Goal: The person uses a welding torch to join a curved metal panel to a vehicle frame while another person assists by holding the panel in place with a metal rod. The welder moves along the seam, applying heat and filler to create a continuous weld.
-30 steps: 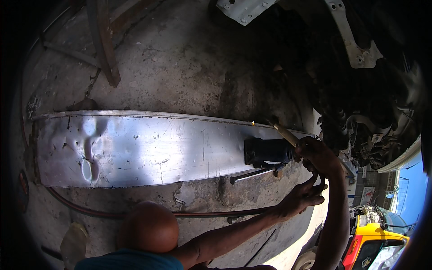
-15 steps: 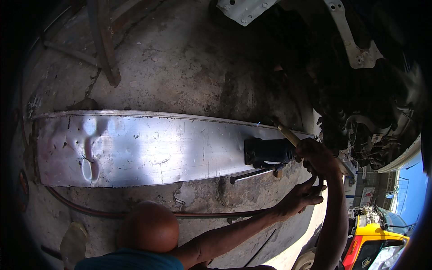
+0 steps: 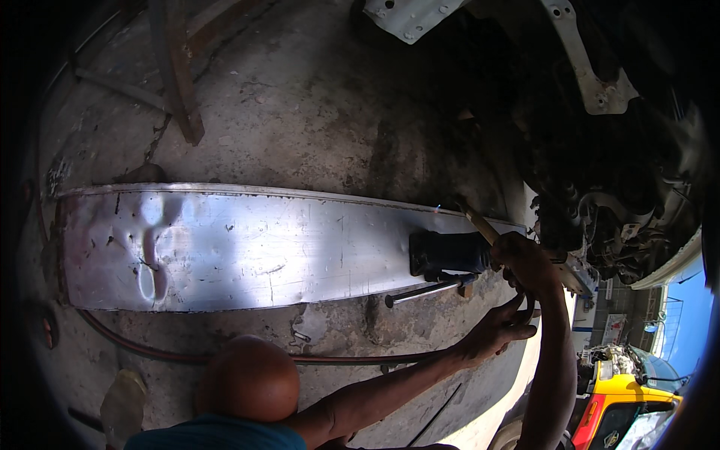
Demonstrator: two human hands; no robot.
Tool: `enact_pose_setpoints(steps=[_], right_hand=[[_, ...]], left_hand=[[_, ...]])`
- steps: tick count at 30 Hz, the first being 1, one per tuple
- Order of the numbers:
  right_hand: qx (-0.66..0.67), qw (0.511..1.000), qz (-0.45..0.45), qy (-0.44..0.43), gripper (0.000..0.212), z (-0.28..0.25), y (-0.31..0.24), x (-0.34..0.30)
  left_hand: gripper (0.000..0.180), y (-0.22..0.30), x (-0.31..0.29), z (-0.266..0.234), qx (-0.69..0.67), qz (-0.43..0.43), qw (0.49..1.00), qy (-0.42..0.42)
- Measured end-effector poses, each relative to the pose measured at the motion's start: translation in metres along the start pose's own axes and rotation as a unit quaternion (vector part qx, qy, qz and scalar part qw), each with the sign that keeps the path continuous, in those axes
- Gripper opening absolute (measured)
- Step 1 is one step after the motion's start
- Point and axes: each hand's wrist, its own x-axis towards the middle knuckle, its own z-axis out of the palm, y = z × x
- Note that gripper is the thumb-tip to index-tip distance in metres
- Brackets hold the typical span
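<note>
My right hand (image 3: 523, 261) is closed around a tan, rod-shaped tool (image 3: 480, 223) whose far end points up and left over the narrow end of a long silvery metal panel (image 3: 322, 240). Just below it, my left hand (image 3: 495, 334) reaches in with its thumb stretched out, its fingers against a dark, curved, hose-like piece (image 3: 532, 306). Shadow hides much of both grips. A black bottle jack (image 3: 450, 253) lies on its side across the panel, left of my right hand. One small bluish bright spot shows near the tool's tip.
A two-line hose (image 3: 330, 359) runs along the concrete floor below the panel. My bent knee (image 3: 247, 379) is at lower left. A rusty metal leg (image 3: 174, 75) stands at upper left. Dark vehicle parts (image 3: 622, 202) fill the right. Outside stands a yellow and red vehicle (image 3: 622, 394).
Both hands keep their grips, with the left hand shifted very slightly left. The small bluish spot sits slightly farther right and lower.
</note>
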Motion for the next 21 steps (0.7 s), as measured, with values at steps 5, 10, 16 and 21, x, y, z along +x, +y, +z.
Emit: enact_pose_setpoints(steps=[5, 10, 16, 21], right_hand=[[-0.018, 1.000, -0.005, 0.005, 0.027, 0.005, -0.001, 0.005], [-0.019, 1.000, 0.007, 0.015, 0.027, 0.005, 0.005, 0.004], [-0.027, 0.999, -0.005, 0.022, 0.029, 0.012, 0.002, 0.011], [-0.039, 0.999, 0.027, 0.026, 0.032, 0.009, -0.001, 0.005]], left_hand=[[0.095, 0.000, 0.001, -0.004, -0.004, 0.003, 1.000, 0.011], [0.098, -0.005, 0.003, -0.004, -0.013, -0.010, 1.000, 0.005], [0.097, -0.005, 0.005, -0.012, -0.011, 0.002, 1.000, 0.014], [0.095, -0.009, 0.007, -0.008, -0.027, -0.004, 1.000, 0.006]])
